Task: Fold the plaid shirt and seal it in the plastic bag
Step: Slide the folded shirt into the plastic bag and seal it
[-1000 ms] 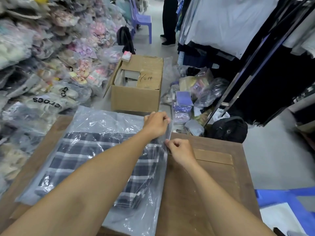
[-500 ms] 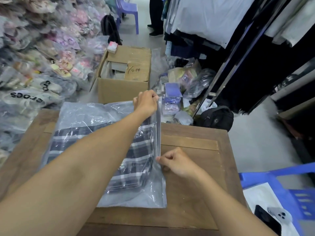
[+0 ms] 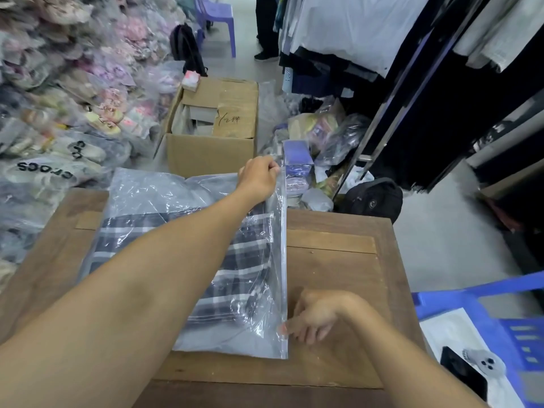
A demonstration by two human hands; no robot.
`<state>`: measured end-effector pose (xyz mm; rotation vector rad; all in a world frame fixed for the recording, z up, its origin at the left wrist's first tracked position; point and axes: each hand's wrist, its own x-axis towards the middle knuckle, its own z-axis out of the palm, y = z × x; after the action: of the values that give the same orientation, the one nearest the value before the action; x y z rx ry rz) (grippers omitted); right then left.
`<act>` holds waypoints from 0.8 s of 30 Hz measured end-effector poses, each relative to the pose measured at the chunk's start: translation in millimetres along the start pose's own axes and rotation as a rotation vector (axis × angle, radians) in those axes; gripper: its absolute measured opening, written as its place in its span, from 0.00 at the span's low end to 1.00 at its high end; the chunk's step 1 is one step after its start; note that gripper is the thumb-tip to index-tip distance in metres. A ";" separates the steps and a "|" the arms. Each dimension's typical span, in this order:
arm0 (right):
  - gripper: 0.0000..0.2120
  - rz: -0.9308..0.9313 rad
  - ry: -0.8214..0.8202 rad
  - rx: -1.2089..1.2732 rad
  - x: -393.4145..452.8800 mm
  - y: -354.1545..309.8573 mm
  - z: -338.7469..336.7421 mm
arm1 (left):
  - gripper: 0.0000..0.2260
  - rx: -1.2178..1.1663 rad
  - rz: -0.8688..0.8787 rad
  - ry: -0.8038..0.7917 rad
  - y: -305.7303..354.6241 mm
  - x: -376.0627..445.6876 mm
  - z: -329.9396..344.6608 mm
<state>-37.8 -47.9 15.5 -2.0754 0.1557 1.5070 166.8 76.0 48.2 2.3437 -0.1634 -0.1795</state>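
Note:
A folded navy-and-white plaid shirt [image 3: 244,278] lies inside a clear plastic bag [image 3: 153,195] on a wooden table [image 3: 338,278]. The bag's zip strip [image 3: 283,260] runs along its right edge, from far to near. My left hand [image 3: 259,179] reaches across the bag and pinches the strip's far end. My right hand [image 3: 316,315] pinches the strip near its close end, thumb and fingers pressed on the plastic. My left forearm hides part of the shirt.
An open cardboard box [image 3: 215,136] stands on the floor beyond the table. Bagged shoes [image 3: 59,98] pile up at the left. Hanging clothes [image 3: 368,33] and a black backpack [image 3: 374,201] are at the right. A blue plastic chair [image 3: 482,304] with a phone [image 3: 468,372] sits near right.
My right hand has slid along the zip strip from its far end toward me, down to the near end. My left hand has stayed on the far end of the strip.

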 end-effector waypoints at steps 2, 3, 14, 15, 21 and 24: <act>0.29 0.015 0.092 -0.118 -7.1 -11.7 -19.0 | 0.07 -0.008 0.047 -0.049 -5.6 -2.6 -2.7; 0.28 -0.020 0.205 -0.139 -10.4 -19.5 -27.8 | 0.09 0.006 0.072 -0.073 -10.4 -5.0 -4.5; 0.55 -0.337 0.669 -0.498 41.7 -76.2 -9.6 | 0.41 0.561 -0.070 -0.299 -147.1 -90.5 -98.0; 0.55 -0.314 0.671 -0.514 42.3 -71.9 -10.2 | 0.48 0.545 -0.059 -0.363 -154.4 -98.1 -102.0; 0.59 -0.094 0.583 -0.563 16.0 -32.0 -30.3 | 0.61 0.544 0.140 -0.580 -124.8 -122.8 -60.8; 0.63 0.007 0.553 -0.589 1.0 -15.1 -40.7 | 0.63 0.543 0.208 -0.634 -108.4 -128.2 -32.7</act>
<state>2.8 -55.5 28.6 -2.9305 -0.0898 1.0127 53.7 196.5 4.1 2.6939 -0.8519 -0.8638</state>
